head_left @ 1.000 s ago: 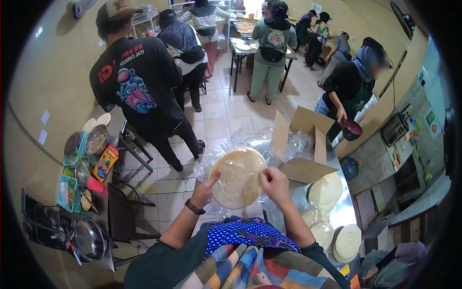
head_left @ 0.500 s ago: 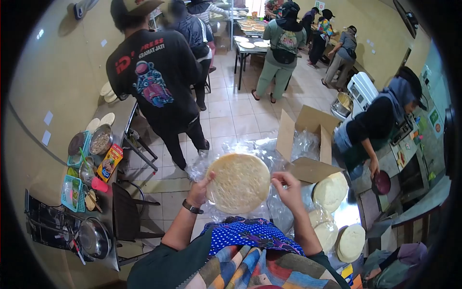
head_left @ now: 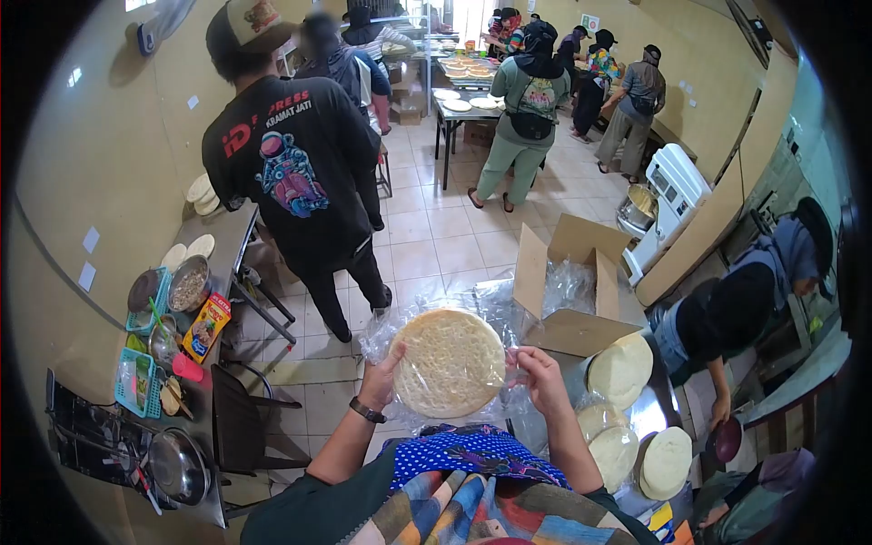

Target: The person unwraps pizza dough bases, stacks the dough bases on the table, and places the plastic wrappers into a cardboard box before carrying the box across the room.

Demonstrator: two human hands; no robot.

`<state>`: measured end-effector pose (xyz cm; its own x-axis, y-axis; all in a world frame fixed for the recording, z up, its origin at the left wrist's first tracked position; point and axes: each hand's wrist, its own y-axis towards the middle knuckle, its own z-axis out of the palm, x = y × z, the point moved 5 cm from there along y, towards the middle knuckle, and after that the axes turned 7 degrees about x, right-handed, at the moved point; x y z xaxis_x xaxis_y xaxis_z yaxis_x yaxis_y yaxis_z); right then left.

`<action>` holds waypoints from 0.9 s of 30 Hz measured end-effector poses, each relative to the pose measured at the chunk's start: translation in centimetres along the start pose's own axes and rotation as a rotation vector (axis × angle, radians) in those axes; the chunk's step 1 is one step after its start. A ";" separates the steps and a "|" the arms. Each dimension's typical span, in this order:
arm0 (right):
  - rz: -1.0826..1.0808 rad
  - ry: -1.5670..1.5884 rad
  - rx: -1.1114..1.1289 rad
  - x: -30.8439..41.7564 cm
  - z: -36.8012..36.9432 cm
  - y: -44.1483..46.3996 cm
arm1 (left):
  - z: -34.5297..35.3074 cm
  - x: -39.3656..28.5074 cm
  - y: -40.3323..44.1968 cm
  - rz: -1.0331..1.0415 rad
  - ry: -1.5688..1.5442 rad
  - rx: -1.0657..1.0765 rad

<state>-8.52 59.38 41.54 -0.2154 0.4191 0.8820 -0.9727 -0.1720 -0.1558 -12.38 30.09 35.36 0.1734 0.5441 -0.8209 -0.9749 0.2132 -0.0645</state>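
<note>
A round, pale pizza base is held up in front of my chest, with clear plastic over its lower and right parts. My left hand grips its left edge, thumb on the near face. At the right edge, my right hand pinches the clear plastic bag between thumb and fingers. More crinkled plastic spreads behind and around the base. To the right of my right hand, a stack of pizza bases lies on the table, with wrapped bases and another stack nearer me.
An open cardboard box with plastic inside stands beyond my right hand. At right, a co-worker bends with a dark red pan. A person in black stands ahead left. A side table holds bowls and baskets.
My right hand has moved slightly down and left and now pinches the plastic beside the base. The base is a little lower. The co-worker at right bends lower, with the pan down.
</note>
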 end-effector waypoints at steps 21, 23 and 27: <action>0.035 -0.339 0.176 -1.5 -2.4 0.0 | 6.2 -0.1 1.2 -0.254 0.137 0.358; -0.010 -0.349 0.118 -1.3 -2.3 -0.4 | 6.3 -0.1 1.1 -0.281 0.073 0.387; 0.014 -0.548 -0.016 -1.2 -3.0 -0.9 | 6.3 0.8 1.2 -0.274 0.166 0.348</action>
<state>-7.60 61.66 39.28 -0.1564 -0.1094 0.9816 -0.9721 -0.1590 -0.1726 -12.55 35.90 38.26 0.3650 0.2990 -0.8817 -0.7866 0.6057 -0.1202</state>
